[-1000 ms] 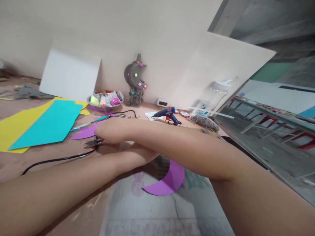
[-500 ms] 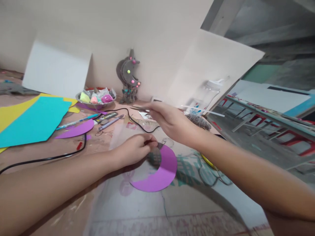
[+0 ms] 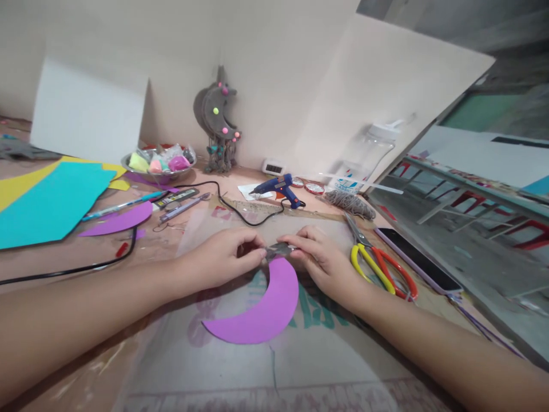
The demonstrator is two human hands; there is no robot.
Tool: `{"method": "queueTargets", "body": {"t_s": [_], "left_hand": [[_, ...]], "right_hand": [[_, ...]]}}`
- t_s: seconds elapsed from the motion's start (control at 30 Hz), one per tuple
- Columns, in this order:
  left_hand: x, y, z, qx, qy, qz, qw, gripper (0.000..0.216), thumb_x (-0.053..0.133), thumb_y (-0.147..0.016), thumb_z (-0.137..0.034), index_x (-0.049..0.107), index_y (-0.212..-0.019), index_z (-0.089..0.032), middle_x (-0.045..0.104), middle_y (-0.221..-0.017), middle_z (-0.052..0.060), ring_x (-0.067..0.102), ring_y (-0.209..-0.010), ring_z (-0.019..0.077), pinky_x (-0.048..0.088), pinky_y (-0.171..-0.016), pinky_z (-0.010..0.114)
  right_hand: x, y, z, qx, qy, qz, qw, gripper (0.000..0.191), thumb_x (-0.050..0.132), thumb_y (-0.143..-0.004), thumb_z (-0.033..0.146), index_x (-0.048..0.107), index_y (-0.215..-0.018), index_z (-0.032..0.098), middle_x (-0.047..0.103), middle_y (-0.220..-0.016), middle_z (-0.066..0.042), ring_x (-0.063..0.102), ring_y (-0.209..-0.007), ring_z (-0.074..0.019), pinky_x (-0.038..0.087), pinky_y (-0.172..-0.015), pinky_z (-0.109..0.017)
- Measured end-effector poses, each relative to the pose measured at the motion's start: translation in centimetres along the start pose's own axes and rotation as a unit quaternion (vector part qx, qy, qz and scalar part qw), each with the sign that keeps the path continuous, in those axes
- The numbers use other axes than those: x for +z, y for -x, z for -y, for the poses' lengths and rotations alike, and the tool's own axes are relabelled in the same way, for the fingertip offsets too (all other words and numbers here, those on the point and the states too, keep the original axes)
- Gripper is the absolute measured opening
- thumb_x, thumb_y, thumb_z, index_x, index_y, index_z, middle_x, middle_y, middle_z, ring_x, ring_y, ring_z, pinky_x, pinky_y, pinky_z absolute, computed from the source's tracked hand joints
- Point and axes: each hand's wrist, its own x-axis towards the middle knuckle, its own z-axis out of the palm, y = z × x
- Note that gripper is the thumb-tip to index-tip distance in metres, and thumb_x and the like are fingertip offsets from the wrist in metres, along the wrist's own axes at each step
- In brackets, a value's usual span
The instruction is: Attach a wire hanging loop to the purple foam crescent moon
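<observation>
Purple foam crescent (image 3: 261,312) lies flat on the printed plastic sheet (image 3: 300,355) at the near middle of the table, its upper horn rising toward the two hands and its lower horn trailing near and left. Left hand (image 3: 218,260) and right hand (image 3: 319,257) meet fingertip to fingertip just above that upper horn, each curled closed in a pinch on one end of a small dark grey piece (image 3: 278,250) held between them; what the piece is cannot be told at this size. Long axis of the grey piece runs left to right, spanning the gap between the hands, with the horn's tip touching or just beneath it. Both hands stand about equally near the crescent; the left forearm crosses the near left, the right forearm the near right.

Yellow- and red-handled scissors (image 3: 377,266) lie just right of the right hand, beside a dark phone (image 3: 418,266). Farther off are a blue glue gun (image 3: 281,189), a second purple cut-out (image 3: 118,220), teal and yellow sheets (image 3: 47,200), and a bowl of coloured packets (image 3: 158,166).
</observation>
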Motion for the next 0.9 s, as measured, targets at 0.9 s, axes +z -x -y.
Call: {"method": "queueTargets", "body": {"t_s": [0.9], "left_hand": [[0.00, 0.27, -0.05, 0.025, -0.017, -0.004, 1.000, 0.017, 0.047, -0.084, -0.027, 0.061, -0.083, -0.018, 0.064, -0.078, 0.000, 0.056, -0.072, 0.0137, 0.042, -0.065, 0.025]], "right_hand": [[-0.13, -0.18, 0.49, 0.045, -0.060, -0.019, 0.997, 0.027, 0.043, -0.093, 0.026, 0.063, -0.110, 0.022, 0.056, -0.084, -0.004, 0.056, -0.079, -0.0163, 0.045, -0.072, -0.030]]}}
